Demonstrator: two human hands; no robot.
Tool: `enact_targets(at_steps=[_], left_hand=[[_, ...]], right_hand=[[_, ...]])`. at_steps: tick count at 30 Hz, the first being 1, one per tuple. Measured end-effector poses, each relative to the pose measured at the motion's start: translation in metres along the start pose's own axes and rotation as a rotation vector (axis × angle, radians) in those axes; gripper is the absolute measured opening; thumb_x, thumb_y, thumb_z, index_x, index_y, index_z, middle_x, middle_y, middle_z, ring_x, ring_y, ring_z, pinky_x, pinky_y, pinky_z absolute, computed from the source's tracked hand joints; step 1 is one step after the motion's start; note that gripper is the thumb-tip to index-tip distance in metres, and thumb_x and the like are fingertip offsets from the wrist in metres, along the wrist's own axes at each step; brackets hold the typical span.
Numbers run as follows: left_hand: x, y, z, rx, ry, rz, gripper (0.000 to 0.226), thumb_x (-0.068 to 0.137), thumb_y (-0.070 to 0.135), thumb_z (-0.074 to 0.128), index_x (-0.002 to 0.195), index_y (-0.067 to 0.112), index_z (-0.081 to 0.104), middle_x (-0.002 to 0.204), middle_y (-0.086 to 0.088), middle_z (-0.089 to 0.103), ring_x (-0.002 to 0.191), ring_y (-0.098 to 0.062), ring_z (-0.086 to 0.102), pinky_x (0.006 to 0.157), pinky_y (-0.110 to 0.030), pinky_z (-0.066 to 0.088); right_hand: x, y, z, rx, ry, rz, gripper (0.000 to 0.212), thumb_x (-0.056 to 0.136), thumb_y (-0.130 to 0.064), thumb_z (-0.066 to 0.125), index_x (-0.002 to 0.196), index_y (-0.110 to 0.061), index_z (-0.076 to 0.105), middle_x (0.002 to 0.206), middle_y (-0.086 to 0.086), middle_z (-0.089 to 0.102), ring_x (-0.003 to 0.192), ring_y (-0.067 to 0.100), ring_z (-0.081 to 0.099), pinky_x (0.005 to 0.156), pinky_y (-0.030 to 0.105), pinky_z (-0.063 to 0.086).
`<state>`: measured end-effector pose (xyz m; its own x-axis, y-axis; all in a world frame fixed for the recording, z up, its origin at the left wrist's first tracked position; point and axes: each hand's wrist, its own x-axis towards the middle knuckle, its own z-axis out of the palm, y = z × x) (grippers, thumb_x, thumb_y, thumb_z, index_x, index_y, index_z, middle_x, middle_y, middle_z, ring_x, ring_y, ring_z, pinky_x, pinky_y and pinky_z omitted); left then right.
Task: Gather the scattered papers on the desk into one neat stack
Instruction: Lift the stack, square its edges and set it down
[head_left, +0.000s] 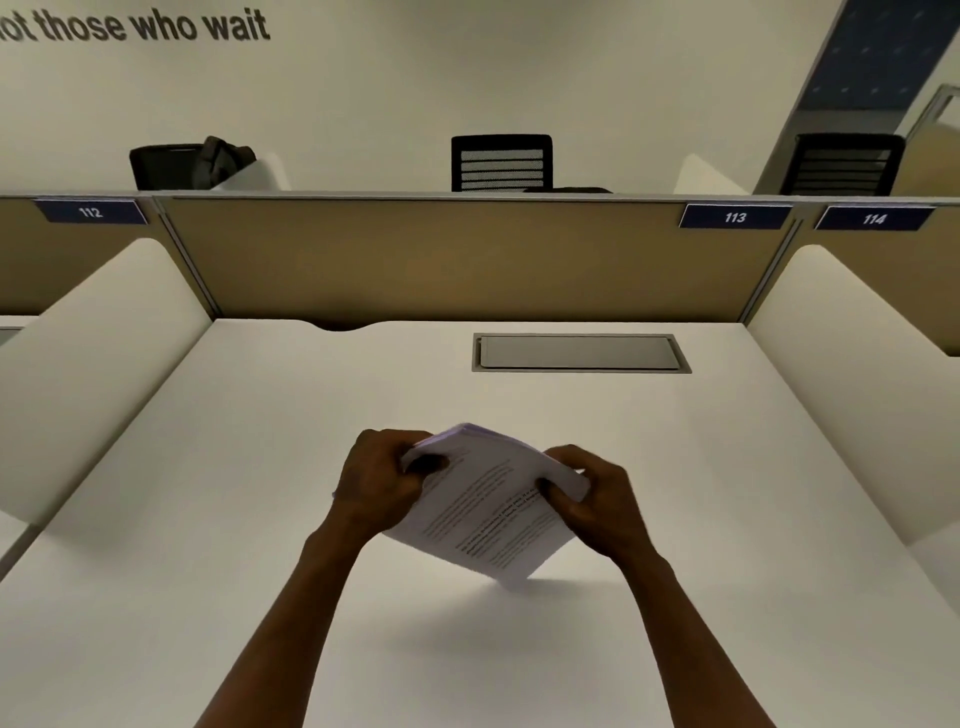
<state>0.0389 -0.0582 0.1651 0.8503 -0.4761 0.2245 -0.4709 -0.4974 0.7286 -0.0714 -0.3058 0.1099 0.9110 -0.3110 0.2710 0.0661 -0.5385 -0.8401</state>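
Both hands hold one stack of printed papers (488, 506) above the white bench (260, 467), roughly at its middle and a little toward the near edge. The left hand (382, 480) grips the stack's left side, its fingers (423, 462) curled closed over the upper left corner with the thumb on the printed face. The right hand (597, 499) clamps the right edge, its fingers (558, 496) pressed onto the top sheet and wrapped around the side. The stack is tilted, with its lower corner pointing down toward the bench; a soft shadow lies beneath it, and whether that corner touches the surface cannot be told. The sheets look roughly aligned, though their far edges fan slightly. At the back of the bench sits a grey recessed cable hatch (581, 353), closed, and behind it stands a tan partition (415, 260) bearing a blue label reading 113 (735, 216).
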Motion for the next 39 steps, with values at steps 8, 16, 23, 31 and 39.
enact_targets(at_steps=[8,16,23,31,39], left_hand=[[-0.024,-0.037,0.005,-0.383,0.118,-0.366,0.009,0.085,0.018,0.076,0.076,0.015,0.074,0.067,0.01,0.073,0.059,-0.005,0.066,0.06,-0.028,0.047],[-0.033,-0.057,0.021,-0.566,0.107,-0.449,0.027,0.072,0.033,0.076,0.086,0.01,0.076,0.082,-0.004,0.077,0.071,-0.019,0.072,0.065,-0.035,0.055],[-0.048,-0.087,0.038,-0.638,0.064,-0.488,0.034,0.07,0.026,0.079,0.098,0.007,0.073,0.094,-0.008,0.077,0.088,-0.023,0.072,0.07,-0.029,0.056],[-0.054,-0.102,0.061,-0.595,0.108,-0.526,0.017,0.089,0.008,0.068,0.104,0.017,0.072,0.099,-0.002,0.077,0.098,-0.025,0.069,0.074,-0.03,0.052],[-0.052,-0.097,0.062,-0.559,0.107,-0.475,0.023,0.09,0.012,0.068,0.111,0.022,0.067,0.106,0.0,0.074,0.101,-0.016,0.068,0.082,-0.03,0.053]], right_hand=[[-0.009,0.039,-0.027,0.62,0.099,0.4,0.107,0.055,-0.051,0.09,0.145,-0.037,0.034,0.136,0.003,0.059,0.129,0.021,0.053,0.107,0.041,0.042],[-0.02,0.041,0.003,0.717,0.007,0.516,0.043,0.065,-0.016,0.088,0.103,-0.007,0.071,0.106,0.013,0.075,0.106,0.039,0.066,0.081,0.039,0.058],[-0.027,0.051,0.012,0.512,0.006,0.472,0.021,0.077,-0.013,0.081,0.096,-0.017,0.074,0.094,0.004,0.077,0.092,0.028,0.071,0.078,0.039,0.059],[-0.046,0.071,0.033,0.478,0.111,0.55,0.021,0.079,-0.01,0.08,0.096,-0.017,0.07,0.095,0.006,0.075,0.091,0.024,0.069,0.064,0.023,0.054],[-0.042,0.075,0.03,0.433,0.1,0.533,0.032,0.08,-0.01,0.079,0.109,-0.016,0.066,0.102,0.003,0.073,0.095,0.017,0.068,0.075,0.029,0.057]])
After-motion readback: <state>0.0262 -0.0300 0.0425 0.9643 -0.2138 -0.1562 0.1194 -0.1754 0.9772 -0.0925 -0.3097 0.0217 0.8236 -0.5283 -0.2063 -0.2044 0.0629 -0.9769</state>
